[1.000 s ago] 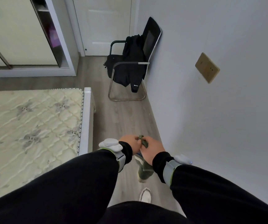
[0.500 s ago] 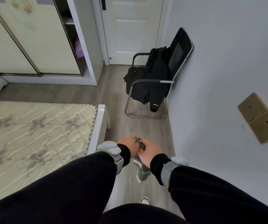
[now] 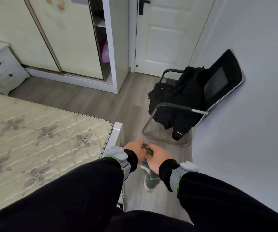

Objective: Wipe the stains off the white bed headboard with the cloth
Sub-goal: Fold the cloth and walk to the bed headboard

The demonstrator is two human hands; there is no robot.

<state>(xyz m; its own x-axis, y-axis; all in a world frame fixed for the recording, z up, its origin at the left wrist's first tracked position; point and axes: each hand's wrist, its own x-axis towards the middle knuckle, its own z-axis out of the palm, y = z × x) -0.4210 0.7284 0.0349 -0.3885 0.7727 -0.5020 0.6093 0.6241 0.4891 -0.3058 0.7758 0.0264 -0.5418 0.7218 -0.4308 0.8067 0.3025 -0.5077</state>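
Both my hands meet in front of me over the floor beside the bed. My left hand (image 3: 135,150) and my right hand (image 3: 158,158) both grip a small dark green cloth (image 3: 147,149), bunched between the fingers; most of it is hidden by them. The white bed frame (image 3: 117,131) ends just left of my left wrist, with the quilted mattress (image 3: 42,139) on it. No headboard shows in this view.
A black chair (image 3: 218,87) draped with a dark jacket (image 3: 176,104) leans by the right wall. A white door (image 3: 166,34), a sliding wardrobe (image 3: 59,36) and a white nightstand (image 3: 1,67) stand at the far side. My shoe (image 3: 151,181) is on the grey wood floor.
The view has lifted and swung left, showing more of the wardrobe, door and nightstand; the wall socket has left the frame. Both hands still hold the cloth together.
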